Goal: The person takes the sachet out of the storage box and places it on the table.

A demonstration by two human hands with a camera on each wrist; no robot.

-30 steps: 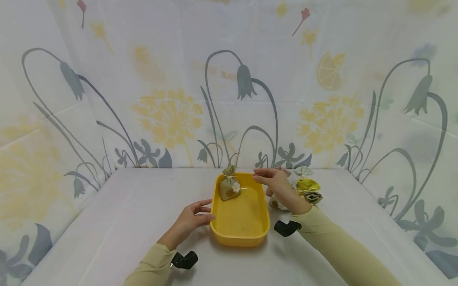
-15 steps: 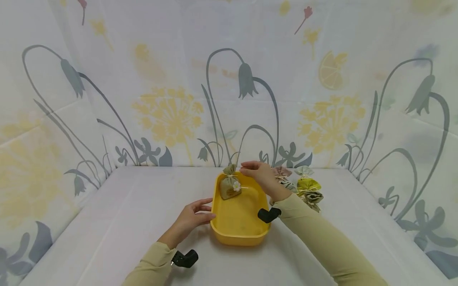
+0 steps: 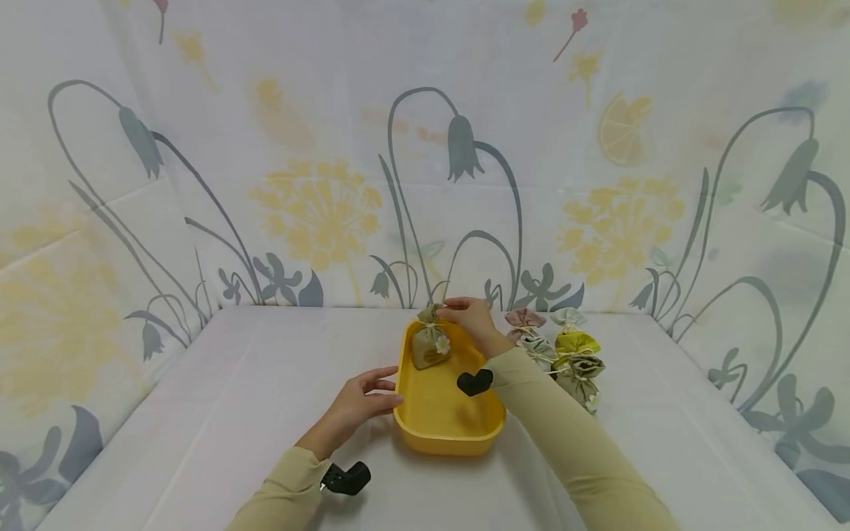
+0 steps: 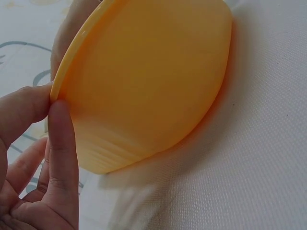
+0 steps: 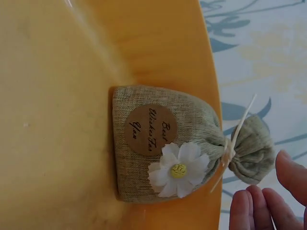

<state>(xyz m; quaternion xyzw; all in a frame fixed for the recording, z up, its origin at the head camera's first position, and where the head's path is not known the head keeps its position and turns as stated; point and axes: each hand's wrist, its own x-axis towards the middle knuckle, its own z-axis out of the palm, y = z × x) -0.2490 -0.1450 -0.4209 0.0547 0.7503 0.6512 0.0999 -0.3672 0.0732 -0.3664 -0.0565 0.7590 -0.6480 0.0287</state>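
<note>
A yellow plastic tub (image 3: 451,445) stands on the table in the head view. Inside, against its far left end, leans an olive-green cloth sachet (image 3: 428,352) with a gathered neck, white flower and round label (image 5: 151,129) reading "Best Wishes For You". My right hand (image 3: 470,316) hovers beside the sachet's ruffled top; in the right wrist view its thumb and fingers stand apart with a small gap to the cloth. My left hand (image 3: 361,402) touches the tub's left rim, its thumb and index fingertip at the edge (image 4: 81,36), the fingers loosely extended.
Right of the tub lies a group of tied cloth sachets: a pink one (image 3: 524,321), a pale one (image 3: 568,317), a yellow-green one (image 3: 576,343) and an olive one (image 3: 578,383). A flower-printed curtain (image 3: 332,206) hangs behind the white table (image 3: 285,361).
My right hand has moved left from near the sachet group, across the tub's far end, to the olive sachet's top. My left hand stays at the rim.
</note>
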